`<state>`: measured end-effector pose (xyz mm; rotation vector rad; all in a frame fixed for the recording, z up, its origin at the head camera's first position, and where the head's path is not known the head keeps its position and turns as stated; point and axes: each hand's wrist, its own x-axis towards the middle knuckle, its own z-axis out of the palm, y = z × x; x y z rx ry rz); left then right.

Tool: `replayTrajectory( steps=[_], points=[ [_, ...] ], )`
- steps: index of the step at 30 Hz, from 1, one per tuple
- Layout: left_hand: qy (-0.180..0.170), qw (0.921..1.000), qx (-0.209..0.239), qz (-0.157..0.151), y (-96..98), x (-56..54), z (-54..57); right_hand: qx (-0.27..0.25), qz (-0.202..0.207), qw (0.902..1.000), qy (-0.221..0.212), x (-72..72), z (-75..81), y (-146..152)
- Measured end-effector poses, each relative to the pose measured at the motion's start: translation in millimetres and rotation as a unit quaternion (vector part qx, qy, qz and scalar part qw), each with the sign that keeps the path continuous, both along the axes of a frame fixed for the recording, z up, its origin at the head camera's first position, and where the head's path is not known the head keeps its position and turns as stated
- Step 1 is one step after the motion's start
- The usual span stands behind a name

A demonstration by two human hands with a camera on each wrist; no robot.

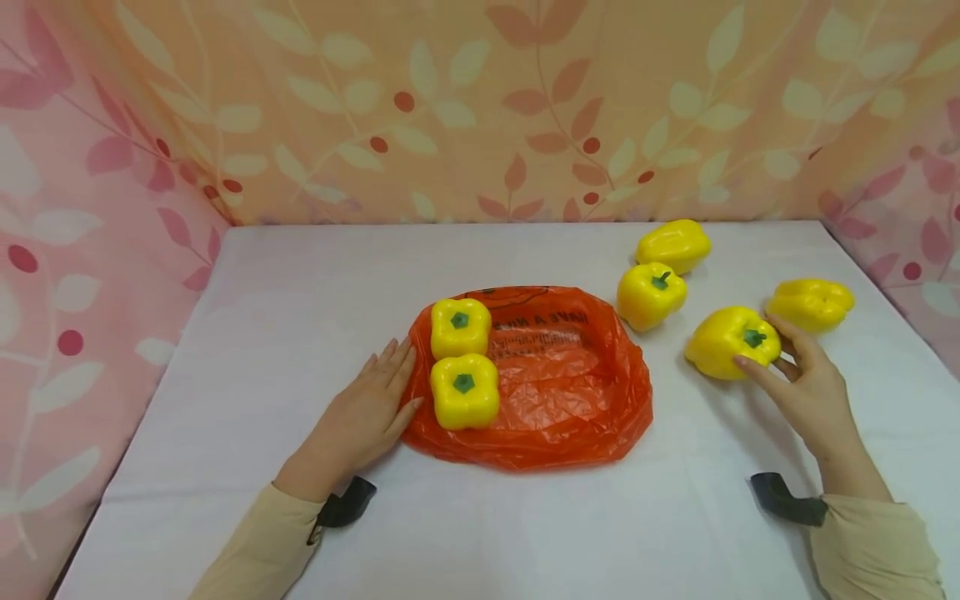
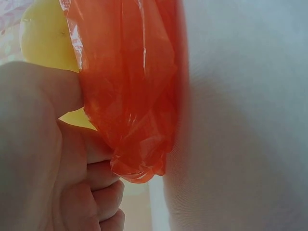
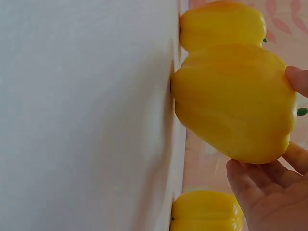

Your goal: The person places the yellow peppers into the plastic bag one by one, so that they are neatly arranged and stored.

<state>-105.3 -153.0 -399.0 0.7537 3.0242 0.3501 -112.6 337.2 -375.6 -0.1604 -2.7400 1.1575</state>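
My right hand (image 1: 813,392) holds a yellow bell pepper (image 1: 723,337) with a green stem, thumb and fingers spread around its stem end. In the right wrist view the held bell pepper (image 3: 231,103) leans, its lower end close to the cloth. An orange-red plastic bag (image 1: 562,392) lies in the middle with its mouth spread. Two yellow bell peppers, a rear one (image 1: 450,333) and a front one (image 1: 467,400), stand in its left part, stems up. My left hand (image 1: 367,408) rests along the bag's left edge with fingers extended; its thumb touches the plastic (image 2: 134,86).
Beyond the bag's right side stands another yellow bell pepper (image 1: 648,296), with one lying behind it (image 1: 675,246). A further bell pepper (image 1: 810,304) lies to the right of the held one. White cloth (image 1: 300,283) covers the table; patterned curtains (image 1: 480,108) enclose it.
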Motion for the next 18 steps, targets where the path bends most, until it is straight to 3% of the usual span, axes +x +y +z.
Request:
replayTrajectory(
  steps=[16, 18],
  points=[
    [0.010, 0.9999, 0.001, 0.000, 1.2, 1.6, -2.3, 0.022, -0.016, 0.9996, -0.004, 1.1, -4.2, 2],
    [0.011, 0.9999, 0.001, 0.002, 0.8, 1.6, -2.7, 0.023, -0.017, 0.9996, -0.001, -1.9, -11.0, 9]
  ],
)
